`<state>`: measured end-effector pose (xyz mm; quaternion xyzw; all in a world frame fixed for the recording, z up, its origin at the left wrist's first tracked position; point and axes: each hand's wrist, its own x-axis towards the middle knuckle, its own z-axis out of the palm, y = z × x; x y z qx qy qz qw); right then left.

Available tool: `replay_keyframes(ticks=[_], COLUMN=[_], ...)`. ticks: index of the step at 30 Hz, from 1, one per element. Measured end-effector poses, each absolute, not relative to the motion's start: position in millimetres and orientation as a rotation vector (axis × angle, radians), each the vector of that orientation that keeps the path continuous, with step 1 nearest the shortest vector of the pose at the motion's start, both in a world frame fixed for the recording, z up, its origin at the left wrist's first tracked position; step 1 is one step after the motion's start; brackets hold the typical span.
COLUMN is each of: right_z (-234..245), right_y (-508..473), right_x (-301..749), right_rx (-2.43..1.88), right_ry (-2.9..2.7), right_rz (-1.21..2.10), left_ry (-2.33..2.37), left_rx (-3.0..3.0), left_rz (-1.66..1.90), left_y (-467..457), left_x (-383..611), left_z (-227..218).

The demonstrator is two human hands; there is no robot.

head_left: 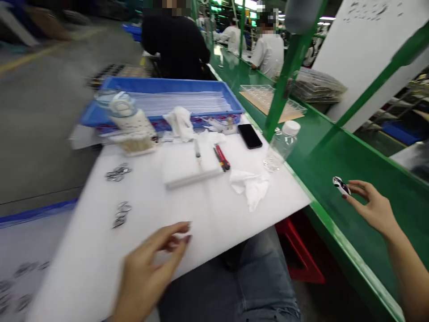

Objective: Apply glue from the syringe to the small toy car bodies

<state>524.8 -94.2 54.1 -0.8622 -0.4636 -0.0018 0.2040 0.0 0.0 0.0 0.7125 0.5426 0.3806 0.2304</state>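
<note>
My right hand (373, 208) is out over the green bench at the right, its thumb and fingers closed on a small black-and-white oval part (341, 185). I cannot make out what kind of part it is. Above the near part of the white table (147, 197) is my left hand (154, 268), fingers bent and a little apart from the thumb, with nothing visible between them. Two small clusters of thin dark-rimmed pieces, the far cluster (119, 172) and the near cluster (121, 214), lie on the table's left side.
At the table's back are a blue tray (161, 84), a white pad (187, 172), a red utility knife (222, 157), a phone (250, 136), a clear bottle (281, 145) and a crumpled tissue (251, 183). A green post (284, 80) rises from the green bench (335, 161). Co-workers sit beyond.
</note>
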Motion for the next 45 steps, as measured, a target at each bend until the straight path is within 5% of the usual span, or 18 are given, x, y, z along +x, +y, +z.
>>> replay_keyframes(ticks=[5, 10, 17, 23, 31, 45], right_z=[61, 45, 62, 64, 63, 33], right_y=[-2, 59, 140, 178, 125, 82], right_x=[352, 242, 230, 211, 212, 209], right_rx=[-1.360, -0.897, -1.171, -1.466, -0.847, -0.961], right_ry=[-2.283, -2.633, -1.774, -1.958, -1.562, -1.490], right_rz=[0.444, 0.675, 0.617, 0.803, 1.040, 1.248], left_ry=[1.450, 1.363, 1.413, 1.266, 1.312, 1.310], left_rx=[2.097, 2.035, 1.982, 2.188, 1.886, 1.693], left_rz=[0.967, 1.030, 1.086, 0.787, 1.033, 1.177], left_y=[-8, -15, -38, -10, -6, -2], left_x=[35, 34, 32, 24, 48, 62], left_z=[3, 1, 2, 7, 18, 13])
